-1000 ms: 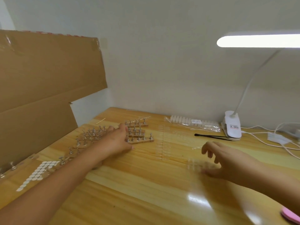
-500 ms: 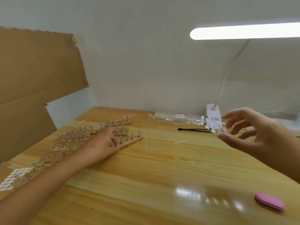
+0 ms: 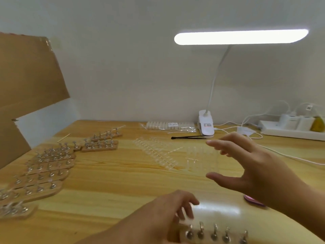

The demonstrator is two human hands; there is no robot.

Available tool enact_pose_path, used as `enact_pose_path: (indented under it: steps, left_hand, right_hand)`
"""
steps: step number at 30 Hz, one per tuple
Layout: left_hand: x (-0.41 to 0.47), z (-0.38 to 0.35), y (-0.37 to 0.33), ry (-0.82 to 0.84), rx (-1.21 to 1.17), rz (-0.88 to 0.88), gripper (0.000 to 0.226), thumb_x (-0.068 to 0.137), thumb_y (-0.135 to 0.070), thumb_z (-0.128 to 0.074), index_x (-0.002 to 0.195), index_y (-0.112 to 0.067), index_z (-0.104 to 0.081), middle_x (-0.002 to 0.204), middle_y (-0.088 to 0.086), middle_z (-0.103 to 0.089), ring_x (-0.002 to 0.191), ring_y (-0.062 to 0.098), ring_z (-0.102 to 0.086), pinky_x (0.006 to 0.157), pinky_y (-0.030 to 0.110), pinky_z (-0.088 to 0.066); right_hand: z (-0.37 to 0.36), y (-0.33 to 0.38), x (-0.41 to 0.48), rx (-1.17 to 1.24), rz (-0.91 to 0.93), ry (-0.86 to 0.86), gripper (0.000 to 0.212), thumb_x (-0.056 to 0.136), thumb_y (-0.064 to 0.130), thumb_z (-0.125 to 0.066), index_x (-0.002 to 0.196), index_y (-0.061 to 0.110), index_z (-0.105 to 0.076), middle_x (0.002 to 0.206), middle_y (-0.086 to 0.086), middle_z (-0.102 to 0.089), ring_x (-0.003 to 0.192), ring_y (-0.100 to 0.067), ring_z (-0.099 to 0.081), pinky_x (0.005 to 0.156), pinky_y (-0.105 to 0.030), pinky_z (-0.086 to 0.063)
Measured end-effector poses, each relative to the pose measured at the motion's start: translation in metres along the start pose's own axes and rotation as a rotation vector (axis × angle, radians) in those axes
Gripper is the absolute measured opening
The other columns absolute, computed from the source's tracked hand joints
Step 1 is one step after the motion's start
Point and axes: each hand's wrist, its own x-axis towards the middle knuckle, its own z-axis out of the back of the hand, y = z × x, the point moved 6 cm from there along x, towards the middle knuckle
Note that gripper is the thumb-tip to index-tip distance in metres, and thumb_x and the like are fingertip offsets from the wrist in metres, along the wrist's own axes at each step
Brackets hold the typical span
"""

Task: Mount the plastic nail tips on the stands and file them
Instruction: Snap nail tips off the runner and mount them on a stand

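Mounting looks unstarted; in front of the lamp clip [image 3: 206,125] the right hand [image 3: 255,169] hangs spread beside nail tips [image 3: 193,152]; left hand [image 3: 167,210] at a stand [image 3: 216,235], grip untellable; next, pinch one tip.

A wooden table [image 3: 109,173] meets a pale wall [image 3: 123,50]; brown cardboard [image 3: 26,81] stands at the left, a thin wooden stick [image 3: 63,137] near it; a lit clip-on desk lamp [image 3: 241,36] stands at the back; a slim black tool [image 3: 188,137], perhaps tweezers, lies just beside its clip; a white power strip [image 3: 290,130] and white cables [image 3: 288,155] sit far right.
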Motion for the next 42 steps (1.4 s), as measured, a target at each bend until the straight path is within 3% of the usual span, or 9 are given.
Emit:
enact_pose_path:
  steps: [2,5,10,15,23,29,31,37,42]
  left_hand:
    - [0.005,0.004,-0.006,0.019,-0.023,-0.038,0.063,0.075,-0.053,-0.076,0.114,-0.071,-0.030,0.116,-0.056,-0.027,0.107,-0.031,-0.031,0.091,0.003,-0.033]
    - [0.015,0.021,-0.012,-0.094,-0.378,-0.017,0.068,0.058,-0.078,-0.066,0.120,-0.055,-0.053,0.120,-0.038,-0.053,0.106,-0.015,-0.054,0.082,0.011,-0.046]
    - [0.029,0.028,-0.021,-0.270,-0.646,-0.070,0.027,0.083,-0.051,-0.066,0.076,-0.027,-0.077,0.107,-0.009,-0.074,0.088,0.000,-0.063,0.082,0.019,-0.049]
    - [0.022,0.028,-0.011,-0.416,-0.695,-0.138,0.033,0.083,-0.040,-0.060,0.075,-0.012,-0.075,0.097,-0.007,-0.076,0.094,0.007,-0.068,0.078,0.015,-0.052]
    - [0.022,0.013,-0.010,-0.417,-0.688,-0.181,0.031,0.084,-0.036,-0.060,0.070,-0.013,-0.075,0.097,-0.006,-0.077,0.099,0.004,-0.068,0.076,0.011,-0.048]
    - [0.025,0.010,-0.001,-0.378,-0.939,-0.079,0.028,0.081,-0.036,-0.060,0.065,-0.018,-0.074,0.090,0.000,-0.075,0.097,0.011,-0.067,0.075,0.016,-0.051]
    - [0.024,0.011,0.000,-0.373,-0.933,-0.092,0.028,0.082,-0.037,-0.059,0.066,-0.021,-0.075,0.087,-0.001,-0.073,0.097,0.014,-0.066,0.077,0.017,-0.051]
    - [0.010,0.025,-0.014,-0.605,-0.523,-0.344,0.016,0.094,-0.036,-0.060,0.094,-0.034,-0.076,0.094,-0.005,-0.073,0.099,0.009,-0.066,0.088,0.020,-0.048]
    - [0.013,0.022,-0.016,-0.430,-0.818,-0.364,0.021,0.091,-0.027,-0.057,0.089,-0.013,-0.073,0.115,0.007,-0.071,0.113,0.021,-0.064,0.095,0.026,-0.050]
  right_hand:
    - [-0.002,-0.003,-0.003,0.073,-0.037,-0.002,0.063,0.082,0.064,-0.054,0.124,0.019,-0.064,0.106,0.014,-0.056,0.084,0.003,-0.054,0.058,-0.030,-0.059]
    - [-0.005,-0.007,-0.006,0.107,-0.063,-0.016,0.063,0.081,0.065,-0.056,0.125,0.020,-0.063,0.105,0.016,-0.054,0.085,0.003,-0.052,0.060,-0.033,-0.059]
    - [-0.013,-0.003,-0.006,0.085,-0.020,0.000,0.060,0.080,0.054,-0.063,0.125,0.014,-0.064,0.107,0.004,-0.062,0.087,-0.006,-0.059,0.067,-0.032,-0.059]
    - [-0.017,-0.021,-0.003,0.603,-0.339,0.009,0.038,0.077,0.046,-0.065,0.106,0.022,-0.069,0.097,0.009,-0.067,0.091,-0.008,-0.066,0.080,-0.025,-0.056]
    - [-0.036,-0.031,-0.011,0.722,-0.447,0.103,0.009,0.082,0.023,-0.073,0.090,0.025,-0.068,0.089,0.011,-0.071,0.083,-0.006,-0.067,0.078,-0.024,-0.056]
    - [-0.021,0.011,-0.014,-0.083,0.249,-0.080,0.016,0.094,0.020,-0.060,0.091,0.009,-0.072,0.097,-0.006,-0.069,0.090,-0.017,-0.062,0.082,-0.032,-0.052]
    - [-0.025,0.018,-0.017,-0.109,0.321,-0.090,0.017,0.094,0.018,-0.060,0.090,0.007,-0.073,0.098,-0.007,-0.070,0.090,-0.021,-0.065,0.081,-0.037,-0.053]
    - [-0.043,-0.022,-0.011,1.327,-0.653,0.161,0.008,0.079,0.032,-0.075,0.079,0.025,-0.072,0.084,0.006,-0.068,0.078,-0.006,-0.064,0.074,-0.025,-0.057]
    - [-0.050,-0.038,-0.017,1.524,-0.872,0.121,0.009,0.078,0.026,-0.067,0.070,0.025,-0.071,0.080,0.009,-0.064,0.068,-0.002,-0.057,0.073,-0.023,-0.051]
